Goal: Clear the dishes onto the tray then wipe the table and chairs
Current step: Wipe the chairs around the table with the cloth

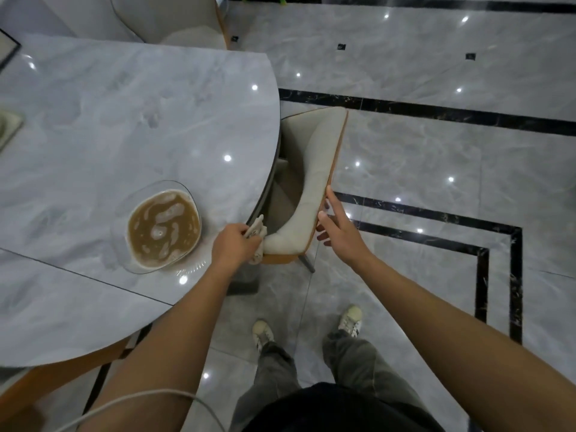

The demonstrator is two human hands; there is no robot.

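Wiping of the chairs looks to be under way, judging from where the hands are: the left hand [237, 244] has its grip closed round a crumpled beige cloth [257, 233], pressed against the near end of the padded back of a cream chair [314, 182] that is tucked under the rim of the tabletop [124, 104]. The right hand [336, 226] has a wide grip, fingers straight, resting on the orange outer edge of the same chair back as if to steady it. Clearing does not look finished: a glass bowl [162, 226] with brown liquid in it sits on the tabletop near the rim, just beside the left hand, not on any tray. A pale object [11, 124] cut off by the left border may be the tray, but I cannot tell. Whether the marble top has been wiped cannot be read from its shine. A second chair [174, 20] stands at the far side, apart from both hands, likely left to do.
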